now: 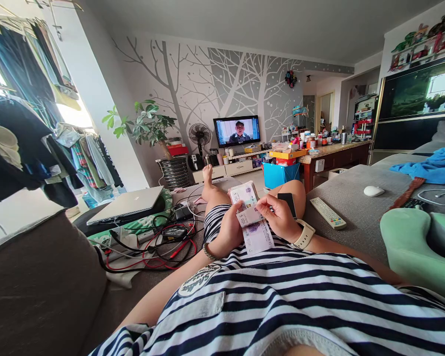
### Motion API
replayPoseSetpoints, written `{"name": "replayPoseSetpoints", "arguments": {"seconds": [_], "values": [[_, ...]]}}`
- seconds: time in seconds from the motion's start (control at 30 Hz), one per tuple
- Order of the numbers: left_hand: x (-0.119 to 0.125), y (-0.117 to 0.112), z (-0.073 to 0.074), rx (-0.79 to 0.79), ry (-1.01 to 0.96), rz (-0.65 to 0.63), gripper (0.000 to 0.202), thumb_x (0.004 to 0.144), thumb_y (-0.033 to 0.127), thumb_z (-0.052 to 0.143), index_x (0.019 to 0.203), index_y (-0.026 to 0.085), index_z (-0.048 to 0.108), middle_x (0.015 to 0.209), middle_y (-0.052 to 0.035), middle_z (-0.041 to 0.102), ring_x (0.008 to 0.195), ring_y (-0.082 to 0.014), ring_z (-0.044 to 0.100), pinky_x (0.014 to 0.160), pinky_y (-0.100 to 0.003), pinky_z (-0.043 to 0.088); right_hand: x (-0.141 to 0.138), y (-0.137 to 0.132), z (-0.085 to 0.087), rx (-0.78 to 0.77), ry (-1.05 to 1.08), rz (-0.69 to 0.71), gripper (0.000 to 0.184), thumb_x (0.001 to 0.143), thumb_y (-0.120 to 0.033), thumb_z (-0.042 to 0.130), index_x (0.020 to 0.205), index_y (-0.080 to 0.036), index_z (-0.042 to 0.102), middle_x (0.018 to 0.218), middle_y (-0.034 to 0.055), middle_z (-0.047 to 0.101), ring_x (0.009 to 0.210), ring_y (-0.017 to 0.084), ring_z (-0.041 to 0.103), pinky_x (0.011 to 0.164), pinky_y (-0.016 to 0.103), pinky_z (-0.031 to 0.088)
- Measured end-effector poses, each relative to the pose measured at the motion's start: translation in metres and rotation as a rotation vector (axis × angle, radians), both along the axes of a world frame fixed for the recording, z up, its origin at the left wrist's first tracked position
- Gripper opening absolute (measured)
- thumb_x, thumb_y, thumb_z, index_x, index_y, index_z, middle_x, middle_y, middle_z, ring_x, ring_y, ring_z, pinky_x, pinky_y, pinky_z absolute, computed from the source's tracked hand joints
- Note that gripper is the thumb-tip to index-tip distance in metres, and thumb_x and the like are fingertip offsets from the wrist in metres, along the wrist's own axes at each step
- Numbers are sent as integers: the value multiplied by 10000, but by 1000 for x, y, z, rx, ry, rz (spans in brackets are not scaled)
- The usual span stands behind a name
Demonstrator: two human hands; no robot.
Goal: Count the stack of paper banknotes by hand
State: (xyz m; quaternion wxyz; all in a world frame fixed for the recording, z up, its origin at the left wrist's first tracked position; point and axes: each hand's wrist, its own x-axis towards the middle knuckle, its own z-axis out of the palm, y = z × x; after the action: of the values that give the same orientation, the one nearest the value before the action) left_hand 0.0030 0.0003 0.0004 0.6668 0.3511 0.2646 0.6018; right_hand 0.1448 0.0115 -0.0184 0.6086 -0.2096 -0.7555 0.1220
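A stack of pale purple banknotes [243, 192], marked with a 5, is gripped in my left hand [232, 226], the thumb lying across its near side. My right hand [281, 217] pinches the right edge of a note at the stack with thumb and bent fingers. Toward my body, a folded-down banknote [257, 237] hangs below the others, over my striped clothes. Just behind my right hand a dark phone [287, 203] rests against my leg. A pale watch [304, 235] is on my right wrist and a bracelet on my left.
To the left lie a closed laptop [128, 205] and tangled cables [170, 232]. A remote control [328, 213], a white mouse [374, 191] and a green neck pillow [411, 237] are on the grey sofa at right. Farther off stand a television [237, 131], a fan and a cluttered table.
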Motion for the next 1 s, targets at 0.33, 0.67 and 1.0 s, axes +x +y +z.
{"name": "replayPoseSetpoints", "arguments": {"seconds": [0.33, 0.67, 1.0], "values": [[1, -1, 1, 1, -3, -10, 382, 907, 253, 448, 1234, 114, 590, 986, -100, 754, 934, -268, 716, 864, -389, 555, -1, 2, 0, -12, 12, -13, 340, 961, -481, 499, 795, -198, 589, 728, 30, 618, 677, 171, 561, 651, 269, 426], [-2, 6, -5, 44, -17, -26, 320, 815, 246, 591, 1103, 115, 631, 872, -77, 752, 765, -239, 722, 748, -344, 570, 0, 2, -3, -6, 5, 22, 396, 1007, -477, 413, 783, -183, 554, 699, 19, 564, 660, 153, 521, 627, 261, 384], [-3, 8, -9, 24, 13, 37, 297, 776, 208, 599, 1053, 127, 668, 857, -87, 755, 835, -274, 726, 765, -378, 579, -1, 7, -8, -62, 80, 231, 509, 1013, -549, 330, 738, -190, 564, 588, 15, 558, 564, 150, 502, 593, 278, 397]]}}
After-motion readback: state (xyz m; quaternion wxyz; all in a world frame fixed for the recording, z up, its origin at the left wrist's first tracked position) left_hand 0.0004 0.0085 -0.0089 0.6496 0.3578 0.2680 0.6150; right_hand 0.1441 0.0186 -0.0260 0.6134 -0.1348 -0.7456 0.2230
